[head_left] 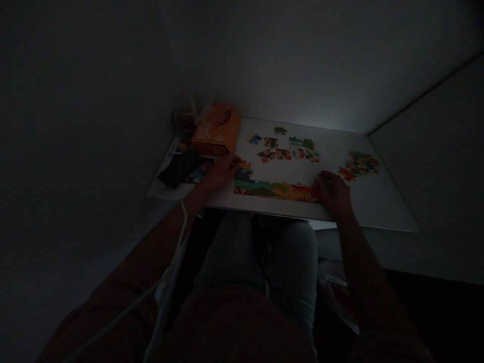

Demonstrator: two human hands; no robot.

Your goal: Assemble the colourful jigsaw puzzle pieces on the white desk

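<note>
A partly joined jigsaw puzzle [280,190] lies along the front of the white table, its bottom row running left to right and its left side rising at the corner. My left hand [222,172] is at that left side, fingertips closed at the edge of an orange puzzle piece [245,165]. At the right end of the bottom row, my right hand [335,194] has thumb and fingers curled together in a pinch. Whatever lies between them is too dark to make out. Loose and joined pieces [303,148] are spread behind the puzzle.
An orange puzzle box [217,128] stands at the back left, beside a dark flat object [179,169]. A heap of puzzle pieces [361,165] lies to the right on the table [389,206]. A pale cable [184,222] crosses my left forearm. Walls border the table; the light is dim.
</note>
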